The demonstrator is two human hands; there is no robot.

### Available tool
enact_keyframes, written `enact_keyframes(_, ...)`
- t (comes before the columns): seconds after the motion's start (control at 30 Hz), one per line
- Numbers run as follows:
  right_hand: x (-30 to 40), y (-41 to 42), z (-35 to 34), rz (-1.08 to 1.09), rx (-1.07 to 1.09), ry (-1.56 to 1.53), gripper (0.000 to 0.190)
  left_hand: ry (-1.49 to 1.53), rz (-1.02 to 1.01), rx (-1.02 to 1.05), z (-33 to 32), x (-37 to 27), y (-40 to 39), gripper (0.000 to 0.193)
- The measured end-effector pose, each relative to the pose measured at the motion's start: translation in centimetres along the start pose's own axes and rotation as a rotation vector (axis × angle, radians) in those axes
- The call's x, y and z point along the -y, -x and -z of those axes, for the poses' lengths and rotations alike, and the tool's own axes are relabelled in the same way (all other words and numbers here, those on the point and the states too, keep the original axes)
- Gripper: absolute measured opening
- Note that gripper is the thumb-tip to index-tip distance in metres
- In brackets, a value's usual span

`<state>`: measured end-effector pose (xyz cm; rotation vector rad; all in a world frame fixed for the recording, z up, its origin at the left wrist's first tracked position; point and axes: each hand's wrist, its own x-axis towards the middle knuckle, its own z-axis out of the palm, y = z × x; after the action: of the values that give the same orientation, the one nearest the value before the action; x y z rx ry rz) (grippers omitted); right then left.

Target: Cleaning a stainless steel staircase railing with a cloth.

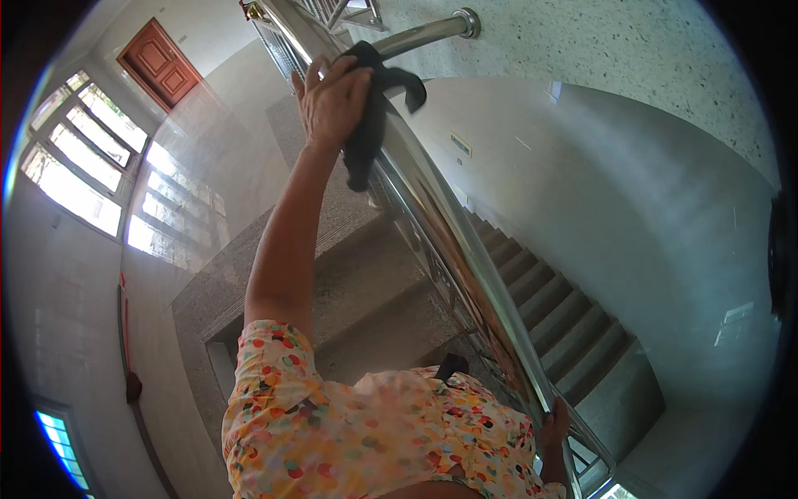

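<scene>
A dark cloth (366,134) drapes over the polished metal handrail (464,231) of a staircase, its loose end curling out to the right. My left hand (330,93) reaches far up the picture and holds this cloth against the rail, fingers bent over it. A ring shows on one finger. At the lower right, beside my patterned shirt, my right hand (555,424) is closed around the lower stretch of the rail, partly hidden by the shirt.
Stairs (561,312) descend right of the railing, and broad steps (374,274) lie at its left. A metal wall bracket (467,24) joins the rail to a speckled surface. Farther off are a reddish-brown door (163,65), windows (87,150) and a long-handled tool (133,387) against the wall.
</scene>
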<state>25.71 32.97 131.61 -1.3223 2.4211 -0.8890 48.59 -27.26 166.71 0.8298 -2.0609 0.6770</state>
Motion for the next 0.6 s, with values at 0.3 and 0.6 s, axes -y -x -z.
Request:
enact_keyframes(0.3, -0.3, 0.1, 0.9, -0.010, -0.013, -0.017, 0.065, 0.525, 0.078, 0.032, 3.6, -14.0, 10.5, 0.055)
enact_keyframes(0.6, 5.4, -5.1, 4.1, -0.017, -0.082, 0.062, 0.041, 0.904, 0.413, 0.112, 7.4, -14.0, 14.7, 0.026)
